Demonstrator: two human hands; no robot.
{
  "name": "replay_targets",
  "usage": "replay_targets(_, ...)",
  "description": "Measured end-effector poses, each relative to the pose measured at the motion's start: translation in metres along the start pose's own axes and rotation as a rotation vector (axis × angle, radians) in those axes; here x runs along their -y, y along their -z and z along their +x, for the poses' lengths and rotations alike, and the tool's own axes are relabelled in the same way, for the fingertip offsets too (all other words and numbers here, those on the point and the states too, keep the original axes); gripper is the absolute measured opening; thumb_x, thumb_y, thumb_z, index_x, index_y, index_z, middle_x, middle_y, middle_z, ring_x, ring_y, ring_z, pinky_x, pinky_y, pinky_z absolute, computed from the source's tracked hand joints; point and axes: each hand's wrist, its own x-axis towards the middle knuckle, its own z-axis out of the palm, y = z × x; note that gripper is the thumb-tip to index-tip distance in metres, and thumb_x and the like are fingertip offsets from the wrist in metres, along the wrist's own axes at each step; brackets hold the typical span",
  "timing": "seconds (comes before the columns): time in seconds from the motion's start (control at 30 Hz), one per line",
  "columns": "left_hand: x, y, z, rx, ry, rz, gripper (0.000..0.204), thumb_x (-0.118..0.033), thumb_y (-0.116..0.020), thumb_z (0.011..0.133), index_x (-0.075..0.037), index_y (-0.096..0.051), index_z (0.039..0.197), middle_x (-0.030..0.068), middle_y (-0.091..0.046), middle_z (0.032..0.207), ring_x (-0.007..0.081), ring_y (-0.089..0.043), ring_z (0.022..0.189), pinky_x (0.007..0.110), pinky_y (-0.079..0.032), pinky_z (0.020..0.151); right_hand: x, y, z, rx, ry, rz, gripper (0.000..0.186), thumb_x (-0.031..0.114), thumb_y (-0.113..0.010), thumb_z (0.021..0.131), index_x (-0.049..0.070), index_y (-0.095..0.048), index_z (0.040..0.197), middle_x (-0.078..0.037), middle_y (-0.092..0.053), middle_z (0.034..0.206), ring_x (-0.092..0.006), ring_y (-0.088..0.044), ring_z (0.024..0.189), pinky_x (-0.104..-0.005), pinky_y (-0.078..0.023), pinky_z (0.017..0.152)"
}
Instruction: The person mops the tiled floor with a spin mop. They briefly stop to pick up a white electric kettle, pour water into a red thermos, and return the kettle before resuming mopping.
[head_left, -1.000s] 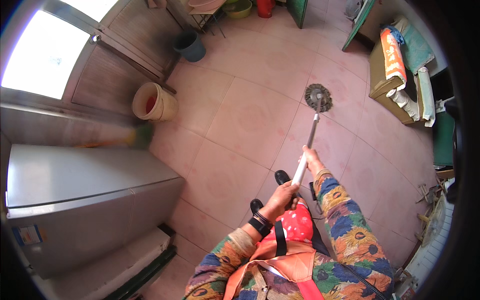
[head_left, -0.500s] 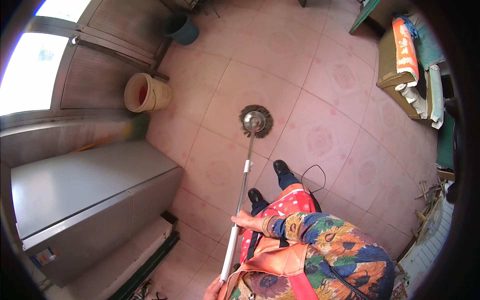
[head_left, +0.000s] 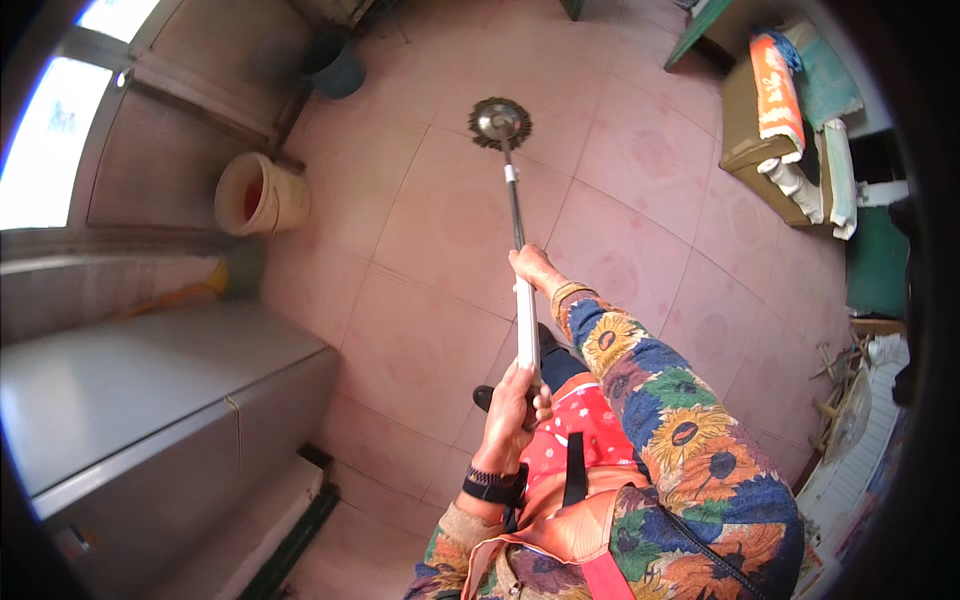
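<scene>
Both of my hands are on a long-handled round mop, a spin mop by its look. My left hand (head_left: 510, 408), with dark bands at the wrist, is wrapped round the rear end of the white grip (head_left: 527, 320). Farther forward, my right hand (head_left: 535, 266) closes round the pole where the grip meets the metal shaft. The mop head (head_left: 500, 122) is out ahead, a shiny metal disc with a dark fringe around it. I cannot tell whether the fringe touches the pink tiled floor (head_left: 450, 230).
A cream bucket (head_left: 285, 203) with something red inside stands at the left, a dark bucket (head_left: 338, 72) beyond it. A grey fridge-like cabinet (head_left: 190, 370) fills the lower left. A brown box-like stand (head_left: 748, 140) with folded packages is at the right. My shoe (head_left: 484, 397) shows below.
The mop head has moved forward, away from me. Both hands have moved forward with the pole, and the left has come fully into view. The view has shifted slightly.
</scene>
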Motion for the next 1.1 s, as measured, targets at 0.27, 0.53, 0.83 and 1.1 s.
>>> replay_targets(0.27, 0.065, 0.152, -0.240, -0.373, 0.019, 0.197, 0.037, -0.015, -0.045, 0.098, -0.001, -0.048, 0.132, -0.0016, -0.050, 0.066, 0.0040, -0.040, 0.047, 0.018, -0.029, 0.041, -0.141, -0.192, -0.197, 0.317, -0.240, 0.059, 0.027, 0.022, -0.055, 0.084, -0.005, -0.060, 0.081, -0.018, -0.062, 0.068, -0.0353, -0.068, 0.065, -0.0463, -0.056, 0.044)
replay_targets(0.53, 0.059, 0.225, -0.261, -0.069, -0.025, -0.156, 0.037, -0.018, -0.049, 0.097, 0.005, -0.048, 0.126, 0.0118, -0.062, 0.093, 0.0157, -0.062, 0.073, 0.023, -0.053, 0.067, -0.095, -0.230, -0.220, 0.577, -0.093, 0.039, 0.039, 0.026, -0.054, 0.085, -0.013, -0.053, 0.090, -0.025, -0.062, 0.075, -0.0367, -0.067, 0.066, -0.0502, -0.057, 0.048)
replay_targets(0.83, -0.061, 0.124, -0.146, -0.035, 0.195, -0.339, 0.024, -0.020, -0.054, 0.094, -0.006, -0.044, 0.110, 0.0115, -0.052, 0.082, 0.0079, -0.039, 0.056, 0.020, -0.034, 0.046, 0.022, -0.169, -0.090, 0.173, -0.329, 0.368, 0.013, 0.004, -0.058, 0.077, -0.008, -0.054, 0.080, -0.015, -0.058, 0.071, -0.0281, -0.064, 0.051, -0.0385, -0.052, 0.041)
replay_targets(1.1, -0.164, 0.042, -0.070, -0.191, 0.163, -0.274, 0.011, -0.019, -0.043, 0.100, -0.008, -0.044, 0.100, 0.0057, -0.048, 0.072, 0.0071, -0.032, 0.050, 0.021, -0.025, 0.041, 0.103, -0.141, 0.021, 0.260, -0.248, 0.515, 0.014, 0.003, -0.060, 0.077, -0.005, -0.049, 0.074, -0.012, -0.052, 0.060, -0.0292, -0.059, 0.043, -0.0427, -0.051, 0.038)
